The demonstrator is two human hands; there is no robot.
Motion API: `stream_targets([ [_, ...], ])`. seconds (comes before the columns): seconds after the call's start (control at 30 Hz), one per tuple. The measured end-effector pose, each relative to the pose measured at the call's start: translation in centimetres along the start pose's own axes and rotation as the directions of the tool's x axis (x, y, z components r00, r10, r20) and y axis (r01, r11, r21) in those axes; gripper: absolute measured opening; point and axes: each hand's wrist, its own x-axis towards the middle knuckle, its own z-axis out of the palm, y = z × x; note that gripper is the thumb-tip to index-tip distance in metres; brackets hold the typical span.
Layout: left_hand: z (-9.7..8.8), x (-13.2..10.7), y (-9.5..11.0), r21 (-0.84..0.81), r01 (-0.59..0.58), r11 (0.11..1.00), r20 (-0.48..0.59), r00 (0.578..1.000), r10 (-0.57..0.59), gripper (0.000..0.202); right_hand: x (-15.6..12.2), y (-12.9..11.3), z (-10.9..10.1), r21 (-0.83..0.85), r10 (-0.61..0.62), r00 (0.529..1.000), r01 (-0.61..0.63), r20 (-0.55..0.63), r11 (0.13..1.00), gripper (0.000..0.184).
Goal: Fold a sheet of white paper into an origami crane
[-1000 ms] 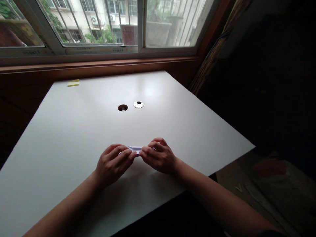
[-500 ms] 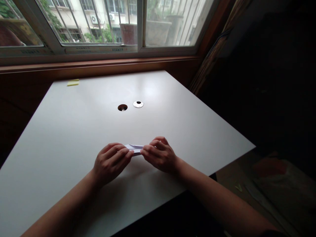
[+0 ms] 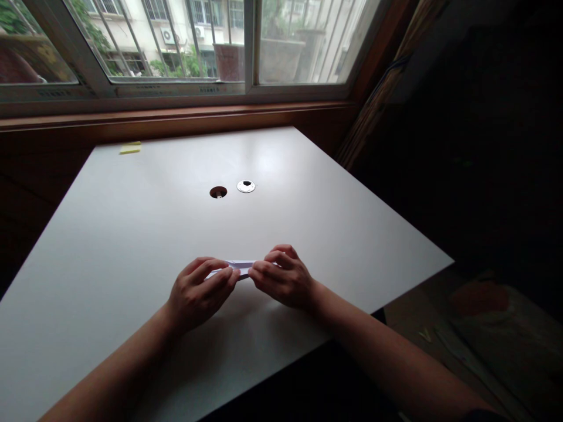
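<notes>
Head view: low in the middle of the frame, the left hand (image 3: pixel 200 293) and right hand (image 3: pixel 281 278) meet over a small folded paper (image 3: pixel 240 266) lying on the white worktop (image 3: pixel 132 234). Both sets of fingers are curled together and pinched on the paper's ends. Pressing a fold like this likely goes best with the edges lined up and the paper kept flat while the crease is run firmly. The paper looks pale, narrow and flattened, mostly hidden by the fingers. A round hole (image 3: pixel 218 191) and a loose cap (image 3: pixel 246 186) sit above centre; a yellow scrap (image 3: pixel 130 149) lies upper left.

The folded paper (image 3: pixel 240 266) has tilted slightly between the hands.
</notes>
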Motion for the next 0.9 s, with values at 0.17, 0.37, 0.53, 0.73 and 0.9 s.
stream_targets([
  [0.17, -0.2, 0.2, -0.1, 0.014, 0.013, 1.0, -0.014, 1.0, -0.013, 0.032, -0.5, 0.5, -0.3, -0.003, 0.021, 1.0, -0.021, -0.019, 1.0, 0.016],
  [0.37, -0.1, -0.3, -0.6, 0.021, 0.014, 1.0, -0.035, 0.999, -0.014, 0.037, -0.9, 0.9, -0.5, -0.015, 0.022, 1.0, -0.023, -0.009, 1.0, 0.016],
  [0.53, -0.2, -0.6, -0.8, 0.033, 0.034, 0.999, -0.024, 0.999, -0.033, 0.04, -0.9, 1.2, -0.9, -0.039, 0.042, 0.999, -0.042, -0.011, 0.998, 0.013],
  [0.73, -0.3, -0.8, -1.2, 0.076, 0.057, 0.995, -0.05, 0.997, -0.053, 0.046, -1.2, 1.6, -1.3, -0.034, 0.091, 0.996, -0.091, 0.008, 0.995, 0.01],
  [0.9, -0.2, -1.3, -1.7, 0.109, 0.107, 0.988, -0.068, 0.993, -0.099, 0.046, -1.8, 2.4, -1.6, -0.016, 0.151, 0.988, -0.151, 0.015, 0.988, 0.007],
])
